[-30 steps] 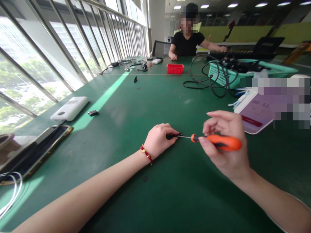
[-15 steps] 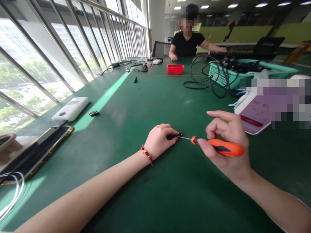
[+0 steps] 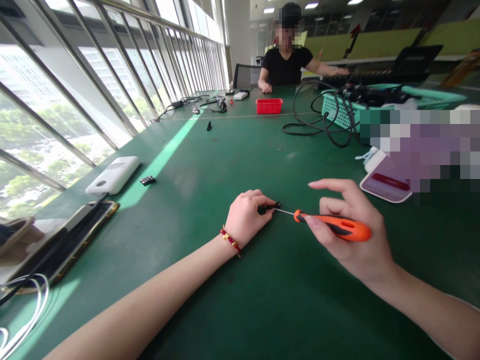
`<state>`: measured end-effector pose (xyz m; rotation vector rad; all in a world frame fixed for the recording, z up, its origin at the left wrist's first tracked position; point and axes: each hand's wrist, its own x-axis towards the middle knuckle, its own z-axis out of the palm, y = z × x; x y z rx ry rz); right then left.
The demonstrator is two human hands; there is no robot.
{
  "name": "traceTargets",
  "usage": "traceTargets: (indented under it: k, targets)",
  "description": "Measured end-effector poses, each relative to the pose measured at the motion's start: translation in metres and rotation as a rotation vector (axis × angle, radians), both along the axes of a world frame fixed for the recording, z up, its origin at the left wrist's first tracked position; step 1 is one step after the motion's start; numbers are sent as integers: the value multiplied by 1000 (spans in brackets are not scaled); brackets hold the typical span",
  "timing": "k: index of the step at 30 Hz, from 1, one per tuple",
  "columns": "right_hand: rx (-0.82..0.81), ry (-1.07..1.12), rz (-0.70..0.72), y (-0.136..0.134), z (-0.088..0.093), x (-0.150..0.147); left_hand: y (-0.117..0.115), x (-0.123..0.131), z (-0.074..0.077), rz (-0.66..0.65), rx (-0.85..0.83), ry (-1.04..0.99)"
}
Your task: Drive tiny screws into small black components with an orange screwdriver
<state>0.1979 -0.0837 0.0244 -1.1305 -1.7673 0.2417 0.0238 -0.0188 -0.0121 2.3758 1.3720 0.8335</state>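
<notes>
My left hand [image 3: 247,215], with a red and gold bracelet at the wrist, rests on the green table [image 3: 202,170] and pinches a small black part [image 3: 276,205] between thumb and fingers. My right hand [image 3: 352,230] holds an orange and black screwdriver [image 3: 352,229] by its handle, the forefinger stretched out above it. The thin metal shaft points left, and its tip meets the black part or lies right beside it. Fingers hide much of the part.
At the left lie a white power bank [image 3: 114,175], a phone [image 3: 86,232] and a small black piece [image 3: 148,180]. Farther off are a red bin [image 3: 269,106], a teal basket [image 3: 339,111] with cables and a seated person [image 3: 287,65]. A tablet [image 3: 388,182] is at the right.
The camera view has shifted slightly. My right forefinger has stretched farther left, and the other fingers have shifted around the screwdriver. My left hand keeps the same grip.
</notes>
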Motion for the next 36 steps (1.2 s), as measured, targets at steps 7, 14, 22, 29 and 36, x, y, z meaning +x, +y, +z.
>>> traceTargets:
  k: [7,14,22,29,36]
  targets:
    - [-10,14,0,-8,-3,-5,0,1,1,39,21,40]
    - [-49,21,25,-5,-9,-4,-2,0,3,67,44,71]
    - [-9,57,45,-6,-11,-7,-1,-1,3,74,50,75]
    - [-34,73,72,-4,-12,-5,-1,-2,1,54,68,77]
    - [32,37,41,-5,-11,-4,-2,-1,3,42,80,91]
